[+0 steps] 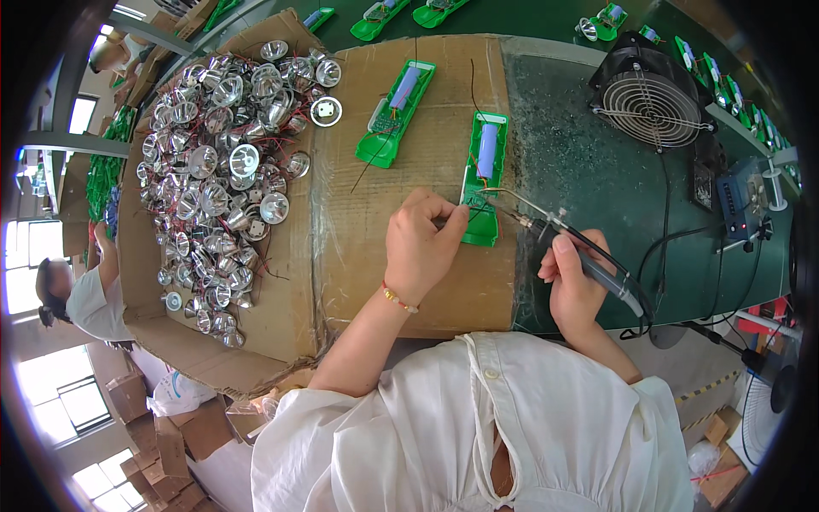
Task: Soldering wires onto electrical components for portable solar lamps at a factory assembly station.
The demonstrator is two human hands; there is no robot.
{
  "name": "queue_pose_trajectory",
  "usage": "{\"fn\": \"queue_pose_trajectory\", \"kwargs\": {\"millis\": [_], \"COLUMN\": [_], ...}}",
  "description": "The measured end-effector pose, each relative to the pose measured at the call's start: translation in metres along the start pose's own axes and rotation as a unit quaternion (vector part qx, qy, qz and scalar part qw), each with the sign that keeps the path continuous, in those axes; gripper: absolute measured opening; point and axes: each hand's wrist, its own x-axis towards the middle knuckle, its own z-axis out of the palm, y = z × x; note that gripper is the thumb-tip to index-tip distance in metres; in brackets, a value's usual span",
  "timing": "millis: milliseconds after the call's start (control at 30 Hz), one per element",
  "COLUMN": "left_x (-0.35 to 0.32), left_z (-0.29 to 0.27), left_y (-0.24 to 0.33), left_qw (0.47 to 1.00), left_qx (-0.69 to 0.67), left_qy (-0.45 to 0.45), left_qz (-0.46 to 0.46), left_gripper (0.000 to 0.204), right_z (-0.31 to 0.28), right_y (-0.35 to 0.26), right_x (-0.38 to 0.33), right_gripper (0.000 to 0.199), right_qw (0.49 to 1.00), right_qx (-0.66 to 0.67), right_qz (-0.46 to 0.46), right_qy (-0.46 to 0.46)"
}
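No readable text or numbers

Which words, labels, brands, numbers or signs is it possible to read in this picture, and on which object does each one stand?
No text can be read clearly here.
Blue control box at the right: small markings on its panel, too small to read.
White plastic bag at the lower left: some print, too blurred to read.

- Electronics assembly workshop
- Soldering iron (600, 275) with blue soldering station (739, 203) on a green desk (567, 162)
- Carton (183, 363) heaped with lamp reflectors (215, 201)
- Several matching green housings (375, 153)
- Co-worker (95, 303) nearby
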Motion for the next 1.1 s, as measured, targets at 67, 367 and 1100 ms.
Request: {"fn": "queue_pose_trajectory", "kwargs": {"millis": [67,367,1100], "left_x": [0.002,0.006,0.23], "left_z": [0.001,-0.002,0.071], "left_y": [0.002,0.007,0.034], "left_qw": [1.0,1.0,0.973], "left_qx": [-0.005,0.001,0.161], "left_qy": [-0.006,-0.018,-0.085], "left_qz": [-0.006,-0.023,0.139], "left_gripper": [0.016,0.017,0.027], "right_z": [-0.004,-0.013,-0.042], "right_y": [-0.003,-0.004,0.011], "right_x": [0.0,0.003,0.033], "right_gripper": [0.016,0.015,0.018], "right_qw": [1.0,0.998,0.987], "right_qx": [0.002,-0.019,-0.115], "right_qz": [-0.015,-0.057,-0.088], "right_qy": [-0.008,-0.002,0.076]}}
